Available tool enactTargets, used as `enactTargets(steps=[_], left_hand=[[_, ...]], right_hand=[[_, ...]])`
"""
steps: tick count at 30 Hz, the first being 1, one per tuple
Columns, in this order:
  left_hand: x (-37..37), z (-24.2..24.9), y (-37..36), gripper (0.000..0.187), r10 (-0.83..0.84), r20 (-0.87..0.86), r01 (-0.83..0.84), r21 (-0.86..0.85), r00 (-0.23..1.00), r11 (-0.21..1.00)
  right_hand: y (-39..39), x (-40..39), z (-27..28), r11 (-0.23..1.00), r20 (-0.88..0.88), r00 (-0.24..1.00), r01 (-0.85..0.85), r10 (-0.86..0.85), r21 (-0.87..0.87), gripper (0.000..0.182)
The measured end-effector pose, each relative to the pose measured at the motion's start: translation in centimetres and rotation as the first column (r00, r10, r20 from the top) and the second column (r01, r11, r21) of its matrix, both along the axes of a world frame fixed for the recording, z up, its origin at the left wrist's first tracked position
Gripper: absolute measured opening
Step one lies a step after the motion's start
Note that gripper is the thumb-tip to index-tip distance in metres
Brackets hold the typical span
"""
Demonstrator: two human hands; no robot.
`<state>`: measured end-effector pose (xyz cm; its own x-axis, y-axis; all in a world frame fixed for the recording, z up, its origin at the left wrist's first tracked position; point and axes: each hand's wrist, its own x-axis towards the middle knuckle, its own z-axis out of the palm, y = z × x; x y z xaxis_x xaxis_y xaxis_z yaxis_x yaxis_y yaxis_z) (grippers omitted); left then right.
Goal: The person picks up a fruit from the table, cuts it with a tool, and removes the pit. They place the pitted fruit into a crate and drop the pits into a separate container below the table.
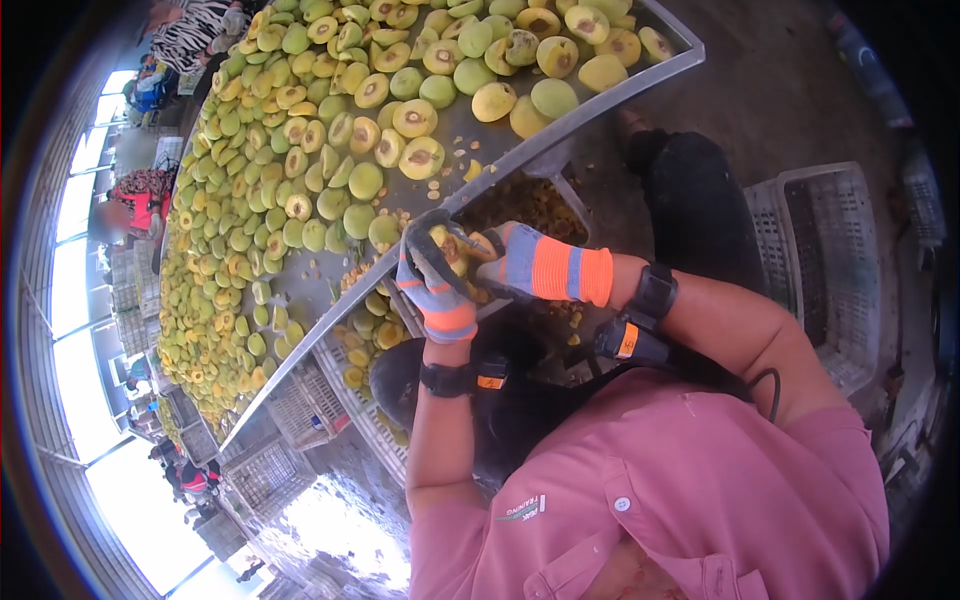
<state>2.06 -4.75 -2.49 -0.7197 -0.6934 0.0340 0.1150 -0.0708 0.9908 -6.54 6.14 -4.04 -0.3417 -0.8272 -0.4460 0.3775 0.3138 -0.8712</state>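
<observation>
Both of my hands wear grey gloves with orange and blue cuffs and meet at the edge of a metal table (640,75). My left hand (437,295) curls around a small yellow-green fruit (452,252). My right hand (525,262) presses against the same fruit from the right, its fingers closed on it. Any tool in the right hand is hidden by the gloves. A black band with an orange tag sits on each wrist.
Several halved and whole yellow-green fruits (330,140) cover the table. Under its edge are a heap of pits (530,205) and a white crate of fruit halves (365,345). An empty white crate (830,260) stands on the right. Other people (190,35) work at the far end.
</observation>
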Motion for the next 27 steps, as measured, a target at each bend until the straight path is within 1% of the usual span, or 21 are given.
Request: enactTargets(steps=[1,3,4,6,7,9,10,12,13,14,16,17,19,20,21,22,23,25,27], left_hand=[[0.0,-0.1,-0.1,0.029,0.011,0.002,-0.011,-0.034,1.000,0.999],[-0.1,-0.3,-0.2,0.028,0.034,0.003,-0.034,-0.103,0.999,0.994],[-0.1,-0.3,-0.3,0.028,0.041,0.015,-0.040,-0.066,0.999,0.997],[-0.2,0.0,-0.2,0.028,0.054,0.041,-0.054,0.012,0.998,0.998],[-0.2,0.1,-0.1,0.027,0.052,0.092,-0.044,-0.088,0.994,0.995],[-0.1,0.6,0.1,0.025,0.063,0.191,-0.005,-0.286,0.980,0.958],[-0.1,0.9,0.0,0.024,0.052,0.198,0.028,-0.380,0.979,0.925],[-0.1,1.2,0.0,0.023,0.039,0.214,0.088,-0.552,0.976,0.830],[0.0,1.1,-0.3,0.020,0.021,0.227,0.083,-0.439,0.974,0.895],[0.1,1.3,-0.8,0.020,-0.044,0.238,0.154,-0.466,0.970,0.872],[0.1,1.9,-1.8,0.019,-0.175,0.265,0.292,-0.510,0.948,0.809],[0.1,1.9,-1.9,0.018,-0.192,0.254,0.305,-0.552,0.948,0.776],[0.1,1.9,-2.2,0.016,-0.217,0.235,0.318,-0.635,0.948,0.704],[0.1,1.3,-2.2,0.015,-0.170,0.191,0.253,-0.615,0.967,0.747],[0.1,0.3,-1.9,0.016,-0.121,0.149,0.186,-0.592,0.981,0.784],[0.1,-0.4,-1.7,0.016,-0.070,0.109,0.120,-0.566,0.992,0.816],[0.1,-0.3,-1.3,0.016,-0.058,0.141,0.124,-0.528,0.988,0.840],[0.2,0.4,-0.8,0.016,-0.044,0.207,0.135,-0.450,0.977,0.883],[0.1,0.8,-1.6,0.017,-0.174,0.316,0.298,-0.404,0.933,0.865]], right_hand=[[0.0,-0.1,0.3,0.999,0.007,1.000,-0.030,0.030,0.026,0.019],[-0.2,0.3,-0.3,1.000,0.001,1.000,-0.024,0.024,0.005,0.019],[-0.3,0.3,-0.6,1.000,-0.003,1.000,-0.019,0.019,-0.007,0.019],[-0.3,0.0,-0.8,0.997,-0.211,0.976,-0.060,0.050,-0.042,0.019],[-0.2,0.0,-1.0,0.995,-0.312,0.948,-0.086,0.065,-0.055,0.020],[0.0,0.4,-1.2,0.998,-0.217,0.975,-0.054,0.046,-0.032,0.018],[0.0,0.6,-1.4,0.999,-0.169,0.985,-0.039,0.035,-0.020,0.018],[0.0,-0.2,-3.2,0.953,-0.028,0.971,-0.237,0.236,-0.191,0.017],[0.3,-0.7,-3.9,0.924,0.066,0.950,-0.279,0.306,-0.263,0.015],[0.6,-1.2,-4.0,0.891,0.158,0.911,-0.314,0.380,-0.329,0.014],[1.9,-2.4,-1.4,0.866,0.404,0.794,-0.286,0.453,-0.410,0.011],[1.7,-2.5,-1.8,0.861,0.661,0.560,-0.240,0.500,-0.448,0.010],[1.9,-2.3,-2.3,0.882,0.701,0.535,-0.257,0.471,-0.396,0.010],[1.8,-2.3,-2.3,0.889,0.718,0.524,-0.267,0.458,-0.373,0.010],[1.7,-2.2,-2.4,0.861,0.465,0.741,-0.308,0.484,-0.405,0.010],[1.6,-1.9,-2.4,0.833,0.160,0.875,-0.357,0.456,-0.421,0.011],[1.5,-1.8,-2.4,0.810,-0.163,0.913,-0.408,0.375,-0.421,0.011],[1.5,-2.1,-2.4,0.836,-0.029,0.918,-0.373,0.395,-0.403,0.013],[1.8,-2.5,-2.4,0.862,0.107,0.907,-0.342,0.407,-0.374,0.015]])
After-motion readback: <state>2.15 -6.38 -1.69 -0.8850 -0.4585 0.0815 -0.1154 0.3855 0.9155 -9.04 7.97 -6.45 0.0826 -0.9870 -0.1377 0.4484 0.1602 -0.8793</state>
